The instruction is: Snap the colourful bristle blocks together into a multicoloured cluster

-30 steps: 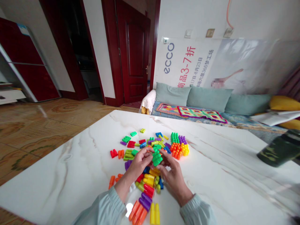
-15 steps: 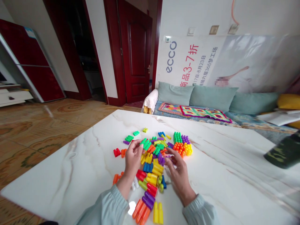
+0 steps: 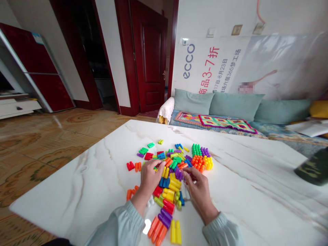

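A pile of small colourful plastic bricks [image 3: 169, 186] lies on the white marble table [image 3: 243, 191]. My left hand [image 3: 150, 177] rests on the pile's left side. Its fingers are curled together near yellow and orange bricks [image 3: 165, 171], and what they grip is hidden. My right hand [image 3: 199, 187] lies on the pile's right side, fingers stretched out and slightly apart. Their tips touch a purple brick [image 3: 178, 174]. A joined block of green, purple, orange and yellow bricks [image 3: 202, 158] sits just beyond my right hand. Green bricks [image 3: 174, 164] lie between my fingertips.
Loose bricks are scattered left of the pile, red and orange ones [image 3: 133, 166] among them. Orange, purple and yellow bricks [image 3: 164, 229] lie near my sleeves. A dark camouflage-patterned object [image 3: 311, 169] sits at the table's right edge. Behind the table are a sofa [image 3: 230, 112] and a red door [image 3: 151, 58].
A second ago both hands held a green brick piece above the pile. The left hand then carried it left. Now both hands are down on the pile and no green piece shows in them.
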`<state>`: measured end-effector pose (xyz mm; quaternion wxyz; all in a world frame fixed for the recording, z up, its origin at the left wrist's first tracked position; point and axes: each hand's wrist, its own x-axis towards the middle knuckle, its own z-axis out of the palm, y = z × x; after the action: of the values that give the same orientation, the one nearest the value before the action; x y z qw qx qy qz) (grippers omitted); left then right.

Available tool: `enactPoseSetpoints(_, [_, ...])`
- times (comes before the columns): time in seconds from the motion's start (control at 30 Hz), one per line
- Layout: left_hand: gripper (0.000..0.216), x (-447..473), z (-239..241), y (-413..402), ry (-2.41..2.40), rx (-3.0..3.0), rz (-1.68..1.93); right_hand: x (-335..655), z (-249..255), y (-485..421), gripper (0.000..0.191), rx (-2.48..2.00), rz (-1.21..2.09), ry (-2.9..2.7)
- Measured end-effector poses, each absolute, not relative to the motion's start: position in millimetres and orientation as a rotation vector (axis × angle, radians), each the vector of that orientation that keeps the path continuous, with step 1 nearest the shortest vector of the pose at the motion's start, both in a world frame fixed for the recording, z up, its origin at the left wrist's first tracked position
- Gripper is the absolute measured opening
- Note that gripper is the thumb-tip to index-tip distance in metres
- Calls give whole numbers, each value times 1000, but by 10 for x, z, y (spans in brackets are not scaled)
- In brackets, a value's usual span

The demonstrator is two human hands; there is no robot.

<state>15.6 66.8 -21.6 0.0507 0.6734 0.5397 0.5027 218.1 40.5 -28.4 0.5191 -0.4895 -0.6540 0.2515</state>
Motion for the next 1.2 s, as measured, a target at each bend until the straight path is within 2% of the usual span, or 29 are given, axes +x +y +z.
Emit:
enactPoseSetpoints(0.07, [23, 186, -192, 631, 1689, 2198, 1368, 2213, -297, 413, 30, -1192, 609, -1564])
enactPoseSetpoints(0.17, [13, 225, -165, 595, 1752, 2312, 1151, 2267, -322, 434, 29, -1230, 602, -1601])
enactPoseSetpoints(0.27, [26, 236, -177, 598, 1791, 2334, 1026, 2301, -343, 462, 24, -1299, 542, -1671])
enactPoseSetpoints(0.33, [23, 230, -211, 619, 1792, 2325, 993, 2308, -351, 475, 21, -1324, 479, -1717])
enactPoseSetpoints(0.43, [25, 214, -278, 666, 1758, 2261, 1050, 2305, -353, 477, 19, -1317, 429, -1762])
enactPoseSetpoints(0.57, [31, 191, -312, 715, 1647, 2068, 1355, 2302, -338, 469, 20, -1307, 420, -1786])
enactPoseSetpoints(0.7, [30, 175, -273, 720, 1443, 1675, 1574, 2294, -341, 477, 19, -1306, 431, -1783])
enactPoseSetpoints(0.8, [38, 169, -239, 706, 1250, 1391, 1605, 2285, -358, 483, 19, -1302, 439, -1781])
enactPoseSetpoints(0.97, [37, 176, -173, 662, 1307, 1592, 1665, 2281, -330, 461, 20, -1310, 459, -1783])
enactPoseSetpoints(1.07, [29, 174, -117, 624, 1396, 1850, 1563, 2300, -307, 455, 21, -1329, 490, -1777])
enactPoseSetpoints(1.2, [25, 105, -30, 552, 1391, 2053, 1188, 2337, -328, 472, 27, -1354, 589, -1744])
